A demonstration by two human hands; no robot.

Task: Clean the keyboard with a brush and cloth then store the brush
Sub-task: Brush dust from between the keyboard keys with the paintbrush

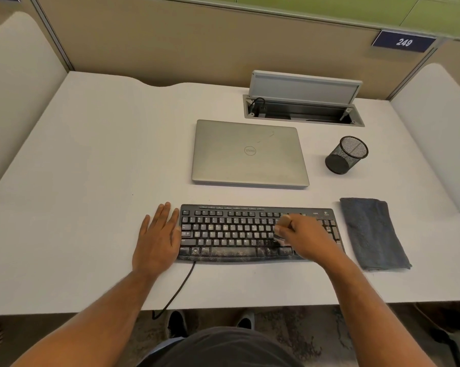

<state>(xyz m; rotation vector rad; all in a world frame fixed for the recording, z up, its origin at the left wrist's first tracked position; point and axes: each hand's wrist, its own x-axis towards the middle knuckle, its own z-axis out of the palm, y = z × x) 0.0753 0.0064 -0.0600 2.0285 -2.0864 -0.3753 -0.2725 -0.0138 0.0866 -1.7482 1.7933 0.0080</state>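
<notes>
A black dusty keyboard (234, 234) lies near the front edge of the white desk (91, 181). My right hand (307, 238) grips a small brush (281, 230) with a wooden handle, its bristles down on the keys right of the middle. My left hand (158, 235) lies flat with straight fingers on the desk against the keyboard's left end. A folded grey cloth (372, 233) rests on the desk just right of the keyboard. A black mesh pen cup (346, 154) stands behind the cloth.
A shut silver laptop (248, 153) lies behind the keyboard. Farther back, an open cable hatch (303, 107) is sunk into the desk. The keyboard's cable (178, 290) runs over the front edge. Partition walls enclose the desk on three sides.
</notes>
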